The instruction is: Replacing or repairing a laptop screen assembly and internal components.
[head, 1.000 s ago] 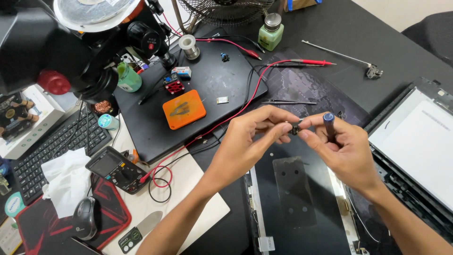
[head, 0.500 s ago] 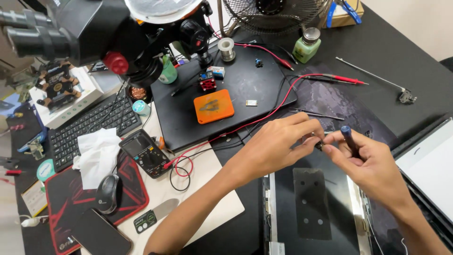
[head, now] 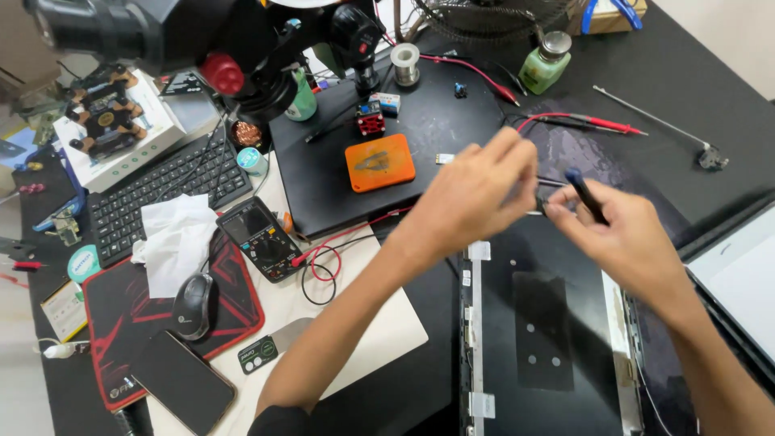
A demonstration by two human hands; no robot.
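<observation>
My left hand [head: 476, 194] and my right hand [head: 626, 238] meet above a dark laptop lid panel [head: 541, 339] on the black bench. A thin black tool with a blue cap [head: 583, 192] is gripped in the right hand, tip pointing toward the left. The left hand's fingers pinch a small dark part [head: 542, 203] at that tool's tip; what the part is stays too blurred to tell. Both hands hover clear of the panel.
An orange block [head: 379, 162] lies on a black mat [head: 395, 137]. A multimeter [head: 260, 236] with red leads [head: 593, 122], a keyboard [head: 161, 194], a mouse [head: 194, 304], a phone [head: 182, 382], a tissue [head: 179, 240], a green bottle [head: 546, 62], a microscope [head: 186, 32] and an open laptop [head: 739, 278] surround the work spot.
The view has shifted so the bench slides right and down. My hands stay joined on the tool, and the left hand now covers more of the small part.
</observation>
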